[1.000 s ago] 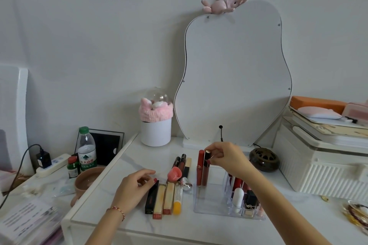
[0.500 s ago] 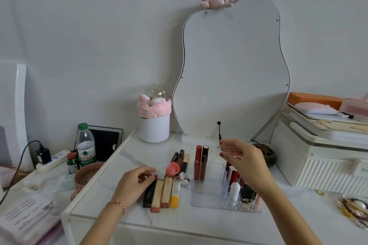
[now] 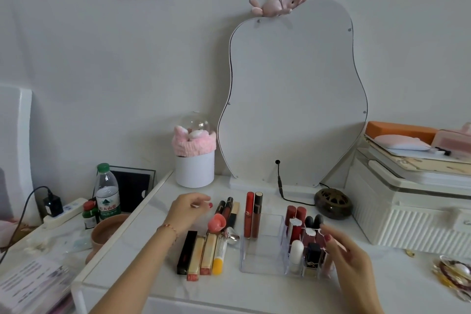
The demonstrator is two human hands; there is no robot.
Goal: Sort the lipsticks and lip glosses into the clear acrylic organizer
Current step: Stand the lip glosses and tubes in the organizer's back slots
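The clear acrylic organizer stands on the white table, with several lipsticks upright in its right-hand slots and two tall lip glosses leaning at the back left of its large compartment. Left of it lie loose pieces: a black tube, two gold tubes, a yellow-tipped stick, a pink round-capped one and dark glosses. My left hand hovers over the table beside the dark glosses, fingers loosely curled, holding nothing. My right hand is at the organizer's right side, fingers relaxed, holding nothing.
A wavy mirror leans on the wall behind. A white pot with a pink headband is back left, a dark round burner and a white ribbed box at right. A water bottle and bowl sit left.
My right hand let go of the tall lip gloss and drew back down to the organizer's right side. My left hand lifted off the black tube and moved up toward the dark glosses.
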